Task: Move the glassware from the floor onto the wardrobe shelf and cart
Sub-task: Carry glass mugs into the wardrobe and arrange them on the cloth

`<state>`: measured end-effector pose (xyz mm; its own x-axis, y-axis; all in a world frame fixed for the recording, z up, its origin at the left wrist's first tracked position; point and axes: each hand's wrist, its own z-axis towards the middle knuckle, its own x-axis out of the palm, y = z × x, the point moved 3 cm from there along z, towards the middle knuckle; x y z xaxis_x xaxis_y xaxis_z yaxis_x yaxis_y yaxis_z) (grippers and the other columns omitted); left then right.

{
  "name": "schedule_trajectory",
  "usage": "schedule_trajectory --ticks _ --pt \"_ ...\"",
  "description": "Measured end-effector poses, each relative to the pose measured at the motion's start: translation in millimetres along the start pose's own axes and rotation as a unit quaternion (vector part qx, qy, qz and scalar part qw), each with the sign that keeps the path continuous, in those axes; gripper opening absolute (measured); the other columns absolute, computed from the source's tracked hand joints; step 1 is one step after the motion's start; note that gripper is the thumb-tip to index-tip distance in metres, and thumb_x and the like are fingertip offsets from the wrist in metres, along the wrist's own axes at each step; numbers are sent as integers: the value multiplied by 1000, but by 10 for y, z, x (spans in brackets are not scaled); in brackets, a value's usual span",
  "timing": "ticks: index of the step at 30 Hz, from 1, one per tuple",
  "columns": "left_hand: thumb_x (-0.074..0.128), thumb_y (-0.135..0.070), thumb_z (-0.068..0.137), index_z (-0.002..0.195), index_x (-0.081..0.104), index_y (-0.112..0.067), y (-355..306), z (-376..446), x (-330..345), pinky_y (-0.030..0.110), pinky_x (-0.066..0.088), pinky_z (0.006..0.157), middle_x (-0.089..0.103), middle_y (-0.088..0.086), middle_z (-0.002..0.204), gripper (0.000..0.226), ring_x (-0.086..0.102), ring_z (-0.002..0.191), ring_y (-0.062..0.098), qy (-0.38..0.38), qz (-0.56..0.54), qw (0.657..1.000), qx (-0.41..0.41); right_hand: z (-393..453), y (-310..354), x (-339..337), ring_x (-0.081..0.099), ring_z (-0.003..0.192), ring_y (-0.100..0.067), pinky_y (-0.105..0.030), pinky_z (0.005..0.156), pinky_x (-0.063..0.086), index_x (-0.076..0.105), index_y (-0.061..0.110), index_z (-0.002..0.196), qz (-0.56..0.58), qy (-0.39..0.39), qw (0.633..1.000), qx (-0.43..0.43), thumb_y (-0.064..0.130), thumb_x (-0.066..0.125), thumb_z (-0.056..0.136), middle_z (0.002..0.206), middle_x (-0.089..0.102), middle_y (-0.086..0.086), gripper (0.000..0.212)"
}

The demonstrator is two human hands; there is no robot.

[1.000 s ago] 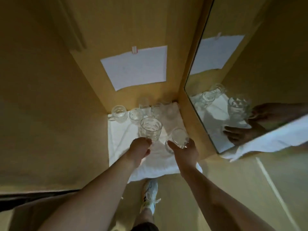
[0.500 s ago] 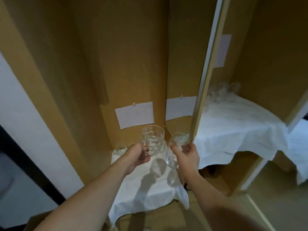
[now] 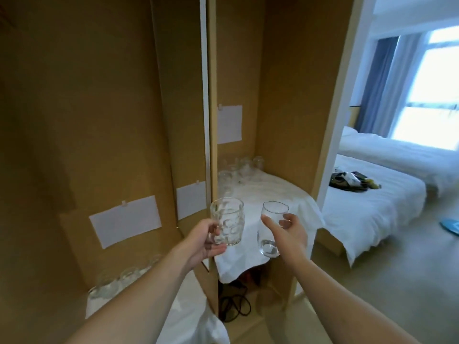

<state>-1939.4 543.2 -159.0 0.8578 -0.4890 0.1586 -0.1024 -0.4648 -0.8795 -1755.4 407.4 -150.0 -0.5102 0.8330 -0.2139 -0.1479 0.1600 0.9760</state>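
Glassware [image 3: 242,170] crowds the shelf cloth [image 3: 278,194] (back corner), wardrobe divider [image 3: 211,145] alongside.

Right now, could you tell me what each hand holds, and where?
Left hand grips the dimpled mug by its handle; right hand holds the smooth tumbler around its side.

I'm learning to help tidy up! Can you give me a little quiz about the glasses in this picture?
1. True or false: the left hand holds a dimpled mug.
2. What does the right hand hold? A) a plate B) a smooth glass C) a spoon
3. Fill in: a white ____ covers the wardrobe shelf.

Key:
1. True.
2. B, the smooth glass.
3. Cloth; more glasses stand at its back.
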Motion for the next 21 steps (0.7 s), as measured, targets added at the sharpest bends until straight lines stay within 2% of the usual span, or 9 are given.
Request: schedule_trajectory --ticks 2,3,5,7,9,12,16,19,21 --pt "58 -30 95 76 53 -10 38 52 207 48 58 93 62 24 98 28 70 92 37 17 -12 1000 -5 88 15 -158 62 106 -21 -41 87 56 51 23 135 0 -8 1000 -6 63 81 68 124 60 -1 84" --pt "58 -30 95 74 52 -10 57 86 304 48 58 92 61 24 101 30 70 91 38 23 -22 999 -9 132 29 -223 61 106 -20 -34 77 56 50 22 136 -1 -8 1000 -9 59 81 71 125 59 -1 82" --pt "59 -30 94 73 52 -9 100 164 469 47 59 91 57 23 103 31 70 90 38 24 -44 998 -26 238 40 -319 60 99 -16 -20 56 47 48 19 139 -5 -3 1000 -10 52 81 76 128 58 -2 78" --pt "60 -30 94 74 51 -8 108 254 614 47 59 91 56 23 102 31 69 90 39 22 -49 998 -41 357 29 -375 58 86 -7 -13 47 40 48 18 139 -8 -6 1000 -12 51 80 78 128 58 -3 77" --pt "60 -30 94 74 52 -8 75 414 734 46 59 90 56 21 99 30 69 86 37 19 -39 998 -44 513 16 -405 59 86 -8 -15 50 41 49 18 138 -7 -15 1000 -13 54 81 76 127 59 -3 79" --pt "59 -30 94 76 53 -8 4 752 886 46 60 89 56 19 95 29 68 80 33 10 -34 999 -37 802 -33 -394 61 98 -17 -20 58 46 50 20 137 -20 -21 1000 -6 57 81 73 125 61 -3 80" --pt "58 -32 93 79 55 -9 -125 1270 1031 44 61 85 59 20 101 27 68 89 34 -4 -53 998 -37 1253 -95 -300 61 107 -20 -33 82 54 51 21 135 -37 -22 999 4 59 82 71 124 62 -3 81" --pt "57 -31 94 81 56 -9 -226 1683 1150 42 60 85 58 18 99 25 63 89 31 -10 -67 997 -37 1658 -107 -207 61 107 -19 -32 84 49 52 21 135 -57 -14 998 6 60 82 70 123 63 -1 82" --pt "58 -30 94 83 57 -9 -276 1962 1208 41 60 85 57 17 98 24 60 89 30 -15 -79 996 -38 1931 -105 -120 62 107 -18 -35 91 53 52 22 137 -72 -8 997 4 64 82 67 123 64 0 86"
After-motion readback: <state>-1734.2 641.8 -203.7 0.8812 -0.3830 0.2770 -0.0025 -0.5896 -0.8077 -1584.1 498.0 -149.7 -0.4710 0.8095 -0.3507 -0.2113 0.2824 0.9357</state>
